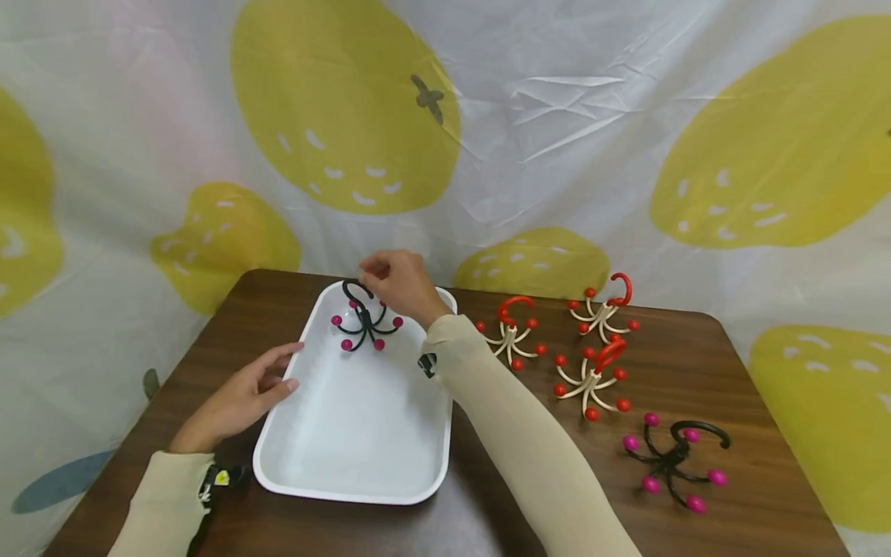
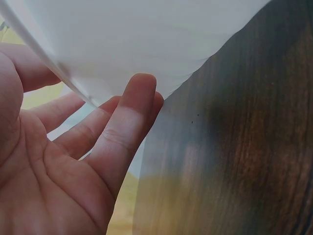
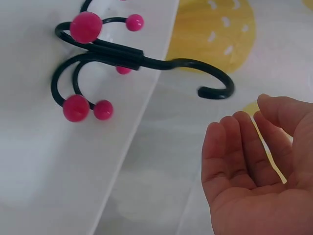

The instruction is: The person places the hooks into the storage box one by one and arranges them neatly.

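Note:
A black hook hanger with pink ball tips (image 1: 365,321) lies at the far end of a white tray (image 1: 348,495) on a brown table. My right hand (image 1: 390,280) hovers just above the hanger's curved top. In the right wrist view the hanger (image 3: 102,54) leans over the tray's rim (image 3: 146,98), and my right hand (image 3: 244,127) is a small gap away from it, fingers relaxed and holding nothing. My left hand (image 1: 267,375) lies flat against the tray's left rim. The left wrist view shows its straight fingers (image 2: 132,112) touching the tray's white wall (image 2: 146,39).
Right of the tray, three cream hangers with red tips (image 1: 513,331) (image 1: 604,309) (image 1: 593,379) and one more black hanger with pink tips (image 1: 671,460) lie on the table (image 1: 752,363). A white cloth with yellow fruit shapes (image 1: 557,116) hangs behind.

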Available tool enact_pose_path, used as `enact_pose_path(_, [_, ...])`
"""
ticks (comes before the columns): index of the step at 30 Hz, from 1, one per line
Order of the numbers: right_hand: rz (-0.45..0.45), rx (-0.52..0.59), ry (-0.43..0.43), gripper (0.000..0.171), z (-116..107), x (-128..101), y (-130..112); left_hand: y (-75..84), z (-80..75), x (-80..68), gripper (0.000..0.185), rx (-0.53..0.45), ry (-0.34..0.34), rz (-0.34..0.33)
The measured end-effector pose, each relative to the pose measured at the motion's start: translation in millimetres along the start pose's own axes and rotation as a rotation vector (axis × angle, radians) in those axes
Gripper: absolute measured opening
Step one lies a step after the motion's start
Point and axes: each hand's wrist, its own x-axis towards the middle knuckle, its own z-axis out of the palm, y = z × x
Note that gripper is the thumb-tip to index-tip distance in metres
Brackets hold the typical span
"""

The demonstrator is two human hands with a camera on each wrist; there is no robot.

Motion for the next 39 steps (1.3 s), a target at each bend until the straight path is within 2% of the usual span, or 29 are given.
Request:
enact_pose_path(11, [-0.047,0.009,0.003,0.022,-25,-11,-20,5.3,-3.6,0.1,0.067,0.007,-0.002,0.017])
enact_pose_path(15, [-0.099,0.023,0.019,0.023,-33,-16,-25,7.3,-4.5,-0.2,0.067,0.012,0.001,0.005])
enact_pose_path(21, [-0.175,0.017,0.031,0.023,-42,-31,-25,2.7,-2.7,-1.5,0.067,0.003,-0.001,0.007])
enact_pose_path(28, [-0.205,0.029,0.047,0.025,-62,-50,-29,3.0,-4.5,-0.3,0.068,0.009,0.001,0.007])
enact_pose_path(39, [-0.268,0.035,0.066,0.028,-96,-74,-27,1.5,-8.2,-1.8,0.069,0.019,0.012,-0.036])
